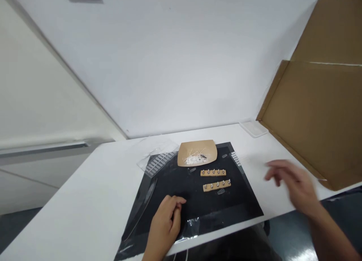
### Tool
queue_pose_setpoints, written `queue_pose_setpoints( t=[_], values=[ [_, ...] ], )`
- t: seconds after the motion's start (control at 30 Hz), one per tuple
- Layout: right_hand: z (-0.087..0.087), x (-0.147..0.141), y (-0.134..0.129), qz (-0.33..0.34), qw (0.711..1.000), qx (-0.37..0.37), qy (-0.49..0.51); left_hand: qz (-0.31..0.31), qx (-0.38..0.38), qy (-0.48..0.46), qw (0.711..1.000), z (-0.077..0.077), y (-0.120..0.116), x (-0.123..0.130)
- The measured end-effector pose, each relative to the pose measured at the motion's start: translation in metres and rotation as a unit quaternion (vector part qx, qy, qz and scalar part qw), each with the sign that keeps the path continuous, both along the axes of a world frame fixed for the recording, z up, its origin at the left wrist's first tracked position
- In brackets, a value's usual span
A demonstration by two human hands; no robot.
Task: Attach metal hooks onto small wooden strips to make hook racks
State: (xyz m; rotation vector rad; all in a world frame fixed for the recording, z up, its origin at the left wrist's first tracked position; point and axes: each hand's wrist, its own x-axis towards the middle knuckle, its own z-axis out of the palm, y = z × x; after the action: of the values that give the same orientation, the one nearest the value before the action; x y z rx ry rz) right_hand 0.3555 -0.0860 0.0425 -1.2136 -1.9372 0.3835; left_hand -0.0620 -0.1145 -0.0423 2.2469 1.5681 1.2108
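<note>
Near the front of the black mat [189, 200], my left hand [167, 219] rests with its fingers curled together; whether something small is between them is hidden. My right hand [295, 183], blurred, is above the white table to the right of the mat, its fingers partly bent and no object visible in it. Two wooden strips, a rear one [213, 173] and a front one [217, 185], lie on the mat, each with several small metal posts. Clear pieces lie near them, one [221, 191] just below the front strip.
A brown paper tray [210, 150] holding white bits stands at the mat's back edge. Clear sheets [160, 163] lie back left, white dots [235, 159] on the mat's right. A shallow white container [253, 128] and large cardboard [319, 114] are at right.
</note>
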Motion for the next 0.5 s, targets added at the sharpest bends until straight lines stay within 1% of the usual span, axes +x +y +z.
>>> queue_pose_setpoints(
  t=[0.03,0.07,0.1,0.17,0.27,0.33,0.5],
  values=[
    [-0.009,-0.012,-0.002,0.028,0.997,-0.043,-0.049,-0.001,-0.001,0.005,1.000,0.000,0.000,0.001],
    [-0.018,-0.025,-0.002,0.070,0.985,-0.101,-0.117,-0.003,-0.002,0.008,1.000,0.000,0.001,0.001],
    [-0.027,-0.037,-0.002,0.098,0.972,-0.124,-0.175,-0.005,-0.003,0.011,1.000,0.000,0.001,0.002],
    [-0.041,-0.059,0.002,0.111,0.959,-0.127,-0.228,-0.012,-0.007,0.019,1.000,0.001,0.000,0.002],
    [-0.055,-0.079,0.007,0.059,0.966,-0.114,-0.226,-0.019,-0.014,0.031,0.999,0.001,0.000,0.002],
    [-0.060,-0.088,0.010,0.036,0.969,-0.091,-0.225,-0.020,-0.021,0.034,0.999,0.000,-0.001,0.002],
    [-0.064,-0.110,0.010,0.037,0.959,-0.050,-0.278,-0.020,-0.037,0.034,0.999,-0.002,-0.002,0.001]
  ],
)
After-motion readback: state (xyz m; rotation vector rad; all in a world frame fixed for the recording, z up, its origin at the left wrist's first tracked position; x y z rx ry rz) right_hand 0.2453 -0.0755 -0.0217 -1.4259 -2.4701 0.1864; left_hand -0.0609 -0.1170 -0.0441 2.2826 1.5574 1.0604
